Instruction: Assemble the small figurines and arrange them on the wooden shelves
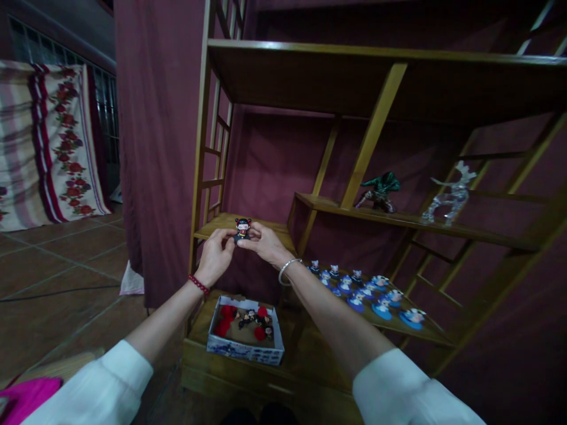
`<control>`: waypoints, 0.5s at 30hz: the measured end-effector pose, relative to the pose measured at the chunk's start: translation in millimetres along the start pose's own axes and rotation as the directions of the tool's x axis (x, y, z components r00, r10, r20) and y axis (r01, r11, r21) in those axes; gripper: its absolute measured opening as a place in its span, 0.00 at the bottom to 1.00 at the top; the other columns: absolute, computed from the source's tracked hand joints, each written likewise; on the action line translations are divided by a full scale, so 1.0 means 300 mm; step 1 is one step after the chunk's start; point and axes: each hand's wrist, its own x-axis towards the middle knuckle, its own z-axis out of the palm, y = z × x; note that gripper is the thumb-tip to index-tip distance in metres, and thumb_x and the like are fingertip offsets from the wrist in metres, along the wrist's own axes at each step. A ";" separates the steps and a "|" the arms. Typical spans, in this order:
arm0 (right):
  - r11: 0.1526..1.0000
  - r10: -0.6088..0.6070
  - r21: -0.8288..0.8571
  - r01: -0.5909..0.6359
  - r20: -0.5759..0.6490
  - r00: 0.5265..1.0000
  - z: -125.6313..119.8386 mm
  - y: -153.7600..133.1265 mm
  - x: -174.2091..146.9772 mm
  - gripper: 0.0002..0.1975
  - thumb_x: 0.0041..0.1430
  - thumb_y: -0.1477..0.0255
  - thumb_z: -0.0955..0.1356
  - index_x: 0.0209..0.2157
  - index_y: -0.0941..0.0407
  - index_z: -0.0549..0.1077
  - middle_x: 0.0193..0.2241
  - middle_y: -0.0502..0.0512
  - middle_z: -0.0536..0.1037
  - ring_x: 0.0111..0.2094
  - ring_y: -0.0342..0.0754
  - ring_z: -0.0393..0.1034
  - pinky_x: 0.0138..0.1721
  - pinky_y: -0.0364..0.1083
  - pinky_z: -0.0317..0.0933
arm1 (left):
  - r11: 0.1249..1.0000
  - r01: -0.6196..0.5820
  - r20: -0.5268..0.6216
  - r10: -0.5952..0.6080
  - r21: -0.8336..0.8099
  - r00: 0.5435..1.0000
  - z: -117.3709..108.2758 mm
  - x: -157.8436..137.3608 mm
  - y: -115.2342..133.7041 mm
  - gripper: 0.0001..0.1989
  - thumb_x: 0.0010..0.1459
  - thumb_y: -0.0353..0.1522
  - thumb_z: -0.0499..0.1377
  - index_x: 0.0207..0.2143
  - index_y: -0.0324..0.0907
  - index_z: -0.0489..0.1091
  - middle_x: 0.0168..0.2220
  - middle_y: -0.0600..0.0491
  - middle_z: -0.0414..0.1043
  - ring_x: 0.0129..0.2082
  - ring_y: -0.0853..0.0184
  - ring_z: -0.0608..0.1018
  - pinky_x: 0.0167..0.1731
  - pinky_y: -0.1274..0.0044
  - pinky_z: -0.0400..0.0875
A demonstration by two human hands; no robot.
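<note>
Between both hands is a small doll figurine [243, 229] with black hair, red hair buns and a dark base, held upright in front of a wooden shelf board. My left hand [216, 251], a red bead bracelet on its wrist, pinches the figurine's left side. From the right, the fingers of my right hand [267, 243] grip its base; a silver bangle circles that wrist. Below stands an open cardboard box [245, 354] holding several dark figurines [251, 316] and red pieces [227, 316].
Several blue and white figurines [357, 301] stand on a lower shelf at right. A green-caped figure [381, 190] and a clear deer ornament [450, 195] occupy the middle shelf. A slanted wooden post [376, 133] divides the shelving. A purple curtain [159, 147] hangs at left.
</note>
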 end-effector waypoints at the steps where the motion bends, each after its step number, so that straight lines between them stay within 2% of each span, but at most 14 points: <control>1: 1.000 0.004 -0.003 -0.004 -0.006 1.000 0.000 0.005 0.009 0.19 0.37 0.72 0.70 0.35 0.57 0.66 0.32 0.48 0.73 0.35 0.43 0.67 0.42 0.46 0.58 | 0.999 -0.014 0.009 0.014 0.029 1.000 -0.001 0.008 -0.001 0.10 0.47 0.26 0.53 0.32 0.42 0.70 0.33 0.52 0.69 0.34 0.66 0.70 0.40 0.75 0.62; 9: 0.999 0.048 -0.010 -0.048 -0.044 0.998 -0.009 0.043 0.106 0.17 0.35 0.75 0.70 0.32 0.57 0.65 0.27 0.47 0.72 0.33 0.42 0.66 0.43 0.46 0.56 | 0.980 -0.092 0.067 0.081 0.177 0.994 -0.003 0.101 -0.056 0.10 0.47 0.25 0.53 0.32 0.43 0.71 0.33 0.51 0.70 0.35 0.64 0.70 0.40 0.74 0.61; 15: 0.995 0.050 -0.079 -0.055 -0.064 0.997 -0.030 0.109 0.205 0.19 0.34 0.75 0.72 0.32 0.56 0.65 0.26 0.47 0.72 0.32 0.42 0.67 0.43 0.47 0.57 | 0.967 -0.054 0.072 0.037 0.248 0.997 -0.014 0.165 -0.101 0.10 0.46 0.26 0.55 0.32 0.44 0.71 0.31 0.51 0.72 0.32 0.64 0.72 0.41 0.74 0.62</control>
